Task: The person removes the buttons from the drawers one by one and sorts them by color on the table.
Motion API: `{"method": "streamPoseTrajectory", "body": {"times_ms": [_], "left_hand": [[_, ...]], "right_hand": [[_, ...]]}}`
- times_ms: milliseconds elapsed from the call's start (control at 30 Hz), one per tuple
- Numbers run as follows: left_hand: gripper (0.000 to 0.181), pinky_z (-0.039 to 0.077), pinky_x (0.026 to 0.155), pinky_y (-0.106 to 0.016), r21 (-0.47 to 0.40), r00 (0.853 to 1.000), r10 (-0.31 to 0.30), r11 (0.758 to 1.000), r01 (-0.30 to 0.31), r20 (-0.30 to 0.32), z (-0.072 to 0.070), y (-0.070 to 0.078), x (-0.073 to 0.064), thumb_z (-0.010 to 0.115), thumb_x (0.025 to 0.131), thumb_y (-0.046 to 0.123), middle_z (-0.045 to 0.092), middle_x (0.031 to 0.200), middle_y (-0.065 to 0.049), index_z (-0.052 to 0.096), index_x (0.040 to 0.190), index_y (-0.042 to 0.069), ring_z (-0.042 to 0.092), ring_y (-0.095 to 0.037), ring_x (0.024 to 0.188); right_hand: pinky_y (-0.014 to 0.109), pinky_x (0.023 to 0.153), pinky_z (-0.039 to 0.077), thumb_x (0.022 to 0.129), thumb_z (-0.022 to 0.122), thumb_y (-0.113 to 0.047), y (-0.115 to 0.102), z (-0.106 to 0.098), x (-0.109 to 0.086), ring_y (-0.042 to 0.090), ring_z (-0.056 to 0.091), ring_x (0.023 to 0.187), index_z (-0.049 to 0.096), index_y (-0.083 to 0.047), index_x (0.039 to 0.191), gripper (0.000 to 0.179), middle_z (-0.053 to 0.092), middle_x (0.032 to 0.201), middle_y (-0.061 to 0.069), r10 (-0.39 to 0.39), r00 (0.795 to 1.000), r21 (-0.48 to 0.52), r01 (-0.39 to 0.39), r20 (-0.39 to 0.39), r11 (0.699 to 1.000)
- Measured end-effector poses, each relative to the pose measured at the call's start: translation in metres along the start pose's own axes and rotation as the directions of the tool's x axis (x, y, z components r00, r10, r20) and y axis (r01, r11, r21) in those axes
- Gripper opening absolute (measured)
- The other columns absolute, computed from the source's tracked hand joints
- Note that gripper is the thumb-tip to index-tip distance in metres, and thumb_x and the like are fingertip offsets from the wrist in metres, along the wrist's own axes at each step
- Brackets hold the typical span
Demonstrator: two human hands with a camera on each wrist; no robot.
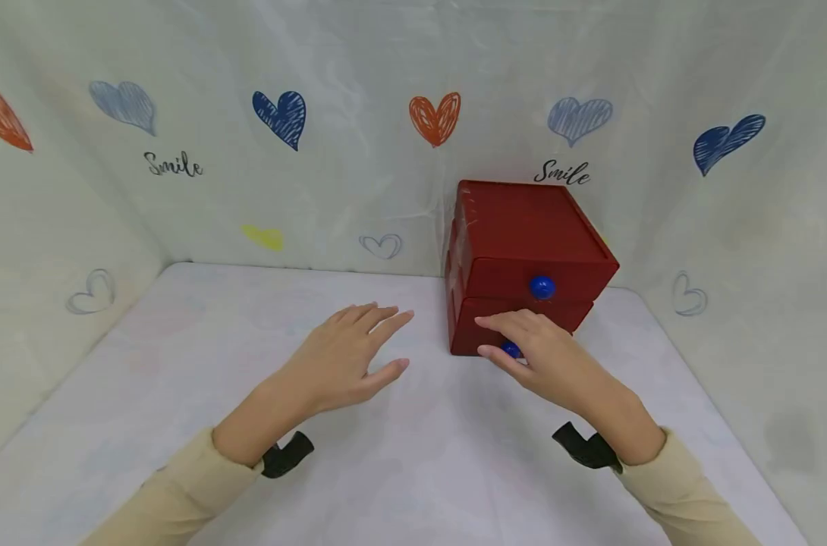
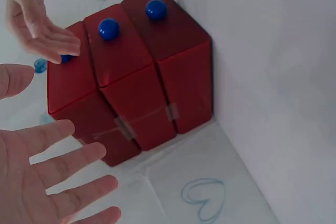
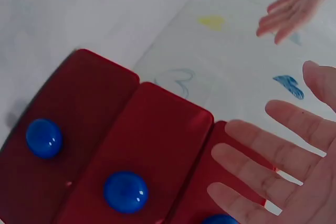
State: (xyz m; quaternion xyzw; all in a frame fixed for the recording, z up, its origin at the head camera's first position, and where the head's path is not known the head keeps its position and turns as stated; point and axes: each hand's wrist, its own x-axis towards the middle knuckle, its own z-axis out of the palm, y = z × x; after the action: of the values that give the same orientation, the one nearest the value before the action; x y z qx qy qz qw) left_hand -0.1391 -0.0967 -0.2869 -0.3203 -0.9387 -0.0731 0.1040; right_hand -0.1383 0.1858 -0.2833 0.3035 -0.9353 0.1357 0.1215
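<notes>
A dark red box of three stacked drawers [image 1: 536,227] stands at the back right of the table, a round blue knob [image 1: 542,287] on its upper front. Both wrist views show a blue knob on each drawer. My right hand [image 1: 550,353] is held in front of the lower drawers with fingers spread and nothing in them, overlapping a lower knob [image 1: 511,349] in the head view. To the left of the box, my left hand [image 1: 341,356] hovers over the table, its fingers extended and holding nothing. In the left wrist view, clear tape [image 2: 125,128] runs along the box's side.
A white cloth [image 1: 400,470] covers the table. Pale curtains printed with hearts [image 1: 434,120] and the word Smile [image 1: 173,164] hang behind it and at both sides. Each wrist carries a black strap mount [image 1: 287,455], just at the beige sleeve [image 1: 188,485].
</notes>
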Motion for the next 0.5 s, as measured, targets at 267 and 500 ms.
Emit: {"method": "streamPoseTrajectory", "body": {"times_ms": [267, 500], "left_hand": [[0.039, 0.051, 0.085, -0.038, -0.037, 0.996, 0.032, 0.999, -0.035, -0.084, 0.002, 0.01, 0.015, 0.05, 0.093, 0.033, 0.065, 0.114, -0.002, 0.054, 0.129, 0.017, 0.062, -0.021, 0.098], [0.024, 0.049, 0.056, -0.023, -0.09, 0.979, 0.037, 0.994, -0.056, -0.202, 0.004, 0.017, 0.029, 0.056, 0.091, 0.02, 0.07, 0.091, 0.003, 0.064, 0.113, 0.017, 0.062, -0.011, 0.07]], "right_hand": [[0.036, 0.077, 0.054, 0.091, 0.06, -0.023, 0.009, -0.024, 0.004, 0.019, 0.063, 0.094, 0.063, -0.011, 0.117, 0.029, 0.068, 0.107, 0.004, 0.033, 0.999, 0.07, -0.032, -0.003, 0.997], [0.038, 0.074, 0.055, 0.092, 0.058, -0.022, 0.02, -0.045, 0.007, 0.014, 0.064, 0.084, 0.065, -0.01, 0.109, 0.022, 0.07, 0.097, 0.001, 0.061, 0.996, 0.094, -0.055, -0.06, 0.994]]}}
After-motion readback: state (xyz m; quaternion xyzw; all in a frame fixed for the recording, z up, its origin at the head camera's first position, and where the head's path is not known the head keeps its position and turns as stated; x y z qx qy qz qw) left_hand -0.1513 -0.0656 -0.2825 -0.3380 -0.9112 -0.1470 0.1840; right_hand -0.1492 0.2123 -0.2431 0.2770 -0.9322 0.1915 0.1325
